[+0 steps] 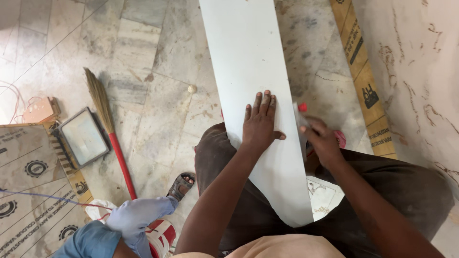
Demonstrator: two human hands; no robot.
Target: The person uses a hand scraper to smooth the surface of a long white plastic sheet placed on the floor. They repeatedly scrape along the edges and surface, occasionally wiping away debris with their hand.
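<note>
The person's left hand (260, 122) lies flat, fingers spread, on a long white board (253, 71), pressing down and gripping nothing. The right hand (322, 138) is curled around a small tool with a red tip (302, 109), held against the board's right edge; motion blur hides just how the fingers close.

The board runs from the top centre of the frame down across the person's lap, ending in a curved corner near the bottom centre. Its left edge is bare from the hand upward; its right edge is free above the tool. Open stone floor (162, 95) lies on both sides of its upper length.

The board is smooth, matte and pale, with straight sides. The floor is worn grey marble slabs, stained and dusty. A strip of brown cardboard (363, 81) lies along the right, beside a rough scratched wall (420, 71).

At left lie a broom with a red handle (114, 138), a square grey lamp (81, 138) and printed cardboard sheets (28, 186). A sandalled foot (181, 185) shows at lower centre.
</note>
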